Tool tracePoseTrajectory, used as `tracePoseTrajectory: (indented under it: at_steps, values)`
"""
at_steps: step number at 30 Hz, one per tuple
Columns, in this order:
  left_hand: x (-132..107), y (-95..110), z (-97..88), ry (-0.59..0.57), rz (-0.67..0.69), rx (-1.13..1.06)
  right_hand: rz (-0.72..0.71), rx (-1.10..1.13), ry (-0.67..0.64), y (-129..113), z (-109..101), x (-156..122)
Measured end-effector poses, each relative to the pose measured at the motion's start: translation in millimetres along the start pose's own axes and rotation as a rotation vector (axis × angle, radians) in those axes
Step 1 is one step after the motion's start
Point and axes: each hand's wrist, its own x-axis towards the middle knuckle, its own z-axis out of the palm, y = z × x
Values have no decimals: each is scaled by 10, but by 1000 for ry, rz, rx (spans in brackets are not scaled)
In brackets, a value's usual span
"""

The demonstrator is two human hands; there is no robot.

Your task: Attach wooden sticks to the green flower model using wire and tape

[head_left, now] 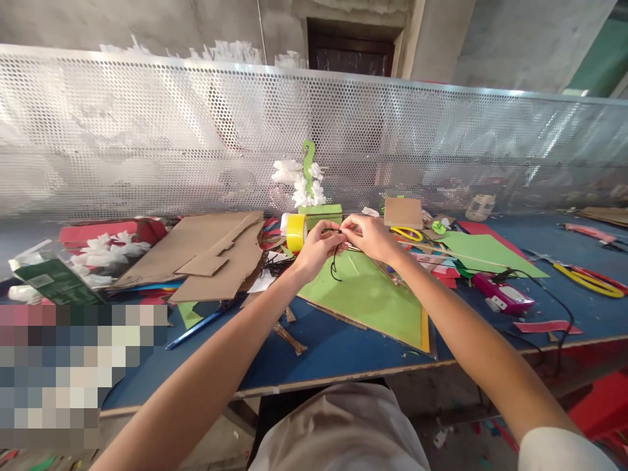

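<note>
My left hand (314, 247) and my right hand (371, 237) meet over the green sheet (366, 294), with their fingertips pinched close together. Between them runs a thin black wire or cord (334, 267), its loose end curling down below my left fingers. Both hands are closed on it; the exact grip at the fingertips is too small to make out. A roll of yellow tape (296, 233) stands just left of my left hand. Behind the hands is a green box (321, 213) with a green curved cutout (309, 163) and white paper-like flowers (300, 190) above it.
Cardboard pieces (216, 245) and a blue pen (201, 329) lie left. To the right are green paper (490, 254), yellow-handled scissors (589, 278), a purple device (504, 294) with a black cable, and a glass jar (479, 207). A perforated metal panel (196, 131) closes off the table's back.
</note>
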Motion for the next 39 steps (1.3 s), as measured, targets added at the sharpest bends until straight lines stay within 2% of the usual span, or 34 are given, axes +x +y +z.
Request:
tracePoseTrajectory:
  at_steps: [12, 17, 23, 27, 35, 39]
  values:
    - [-8, 3, -7, 14, 5, 3, 3, -77, 23, -12, -41, 1]
    - [6, -6, -18, 43, 73, 41, -5, -88, 33, -13, -46, 4]
    - [4, 2, -18, 26, 204, 264, 4, -87, 40, -12, -44, 3]
    - [27, -32, -21, 23, 230, 375, 34, -89, 36, -39, -56, -2]
    - [33, -62, -35, 58, 251, 233, 70, -67, 60, -77, -82, -6]
    - [28, -73, -28, 45, 247, 245, 63, -120, 78, -64, -67, 1]
